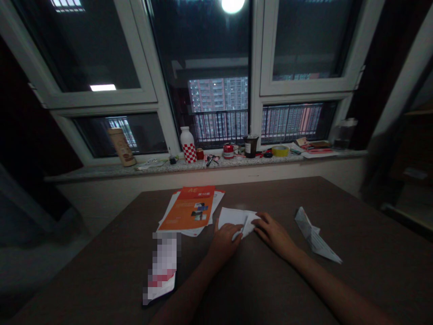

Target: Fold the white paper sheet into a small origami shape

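Note:
A partly folded sheet of white paper point(233, 217) lies on the brown table in front of me. My left hand point(223, 243) rests on its near left part, fingers bent over the paper and the thumb along its left edge. At the right corner, my right hand point(272, 232) pinches a folded flap with its fingertips; the exact grip is partly hidden. To the right of that hand lies a finished-looking folded paper shape point(314, 237) with pointed ends and printed lines.
An orange booklet point(187, 210) lies on loose sheets at the left. Nearer me is a phone-like flat object point(162, 268), partly pixelated. Along the windowsill point(155, 169) stand a checkered bottle point(188, 146), a dark cup point(251, 146), yellow tape point(280, 150) and a tan tumbler point(122, 148).

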Available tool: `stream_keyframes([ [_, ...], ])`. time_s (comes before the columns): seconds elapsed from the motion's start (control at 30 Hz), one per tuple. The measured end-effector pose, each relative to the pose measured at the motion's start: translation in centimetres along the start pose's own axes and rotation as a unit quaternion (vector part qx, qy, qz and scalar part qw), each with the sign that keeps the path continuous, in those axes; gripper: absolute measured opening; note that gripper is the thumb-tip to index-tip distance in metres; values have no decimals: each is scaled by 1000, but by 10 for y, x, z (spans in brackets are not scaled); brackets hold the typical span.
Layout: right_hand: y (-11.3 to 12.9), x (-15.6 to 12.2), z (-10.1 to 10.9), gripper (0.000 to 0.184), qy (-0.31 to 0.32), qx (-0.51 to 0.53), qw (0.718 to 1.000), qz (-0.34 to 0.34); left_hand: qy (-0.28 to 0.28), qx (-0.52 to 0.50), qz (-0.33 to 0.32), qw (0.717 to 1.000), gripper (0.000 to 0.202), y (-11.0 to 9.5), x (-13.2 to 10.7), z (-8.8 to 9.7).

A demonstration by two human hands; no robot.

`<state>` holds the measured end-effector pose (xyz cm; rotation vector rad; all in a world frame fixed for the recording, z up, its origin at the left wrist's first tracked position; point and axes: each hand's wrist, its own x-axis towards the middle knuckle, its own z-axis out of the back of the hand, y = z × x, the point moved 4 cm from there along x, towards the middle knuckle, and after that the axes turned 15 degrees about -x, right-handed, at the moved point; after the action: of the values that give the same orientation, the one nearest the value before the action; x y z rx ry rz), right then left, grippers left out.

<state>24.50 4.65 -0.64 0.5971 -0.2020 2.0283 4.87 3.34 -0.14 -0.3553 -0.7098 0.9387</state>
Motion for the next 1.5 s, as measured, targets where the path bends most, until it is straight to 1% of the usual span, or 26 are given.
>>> stream_keyframes([
  [0.17, 5, 0, 6, 28, -26, -22, 999, 31, 3, -4, 13, 1000, 34, 0, 0, 1],
  [0.23, 7, 1, 6, 32, -14, -26, 999, 45, 0, -8, 9, 1000, 31, -1, 0, 1],
  [0.37, 8, 2, 1, 39, 33, -30, 997, 67, 1, -12, -1, 1000, 16, 1, 0, 0],
  [0.53, 5, 1, -3, 41, 65, -18, 996, 59, -1, -3, 0, 1000, 15, 7, -1, -4],
  [0.67, 4, -1, -7, 39, 77, -12, 995, 67, 2, 7, 1, 1000, 23, 11, -2, -8],
  [0.8, 5, -1, -8, 36, 76, -18, 994, 79, 8, 27, -15, 999, 23, 5, -2, -7],
  [0.93, 7, -1, -5, 36, 79, -21, 994, 72, 10, 46, -17, 999, 22, -2, -1, -4],
  [1.17, 10, -1, -3, 41, 118, 4, 990, 78, 27, 23, 6, 999, 22, 3, -2, -4],
  [1.4, 10, -3, -2, 38, 114, 20, 989, 90, 19, 10, 21, 1000, 23, 9, -3, -7],
  [1.5, 9, -3, -2, 36, 110, 15, 990, 85, 22, 12, 28, 999, 26, 12, -3, -9],
])
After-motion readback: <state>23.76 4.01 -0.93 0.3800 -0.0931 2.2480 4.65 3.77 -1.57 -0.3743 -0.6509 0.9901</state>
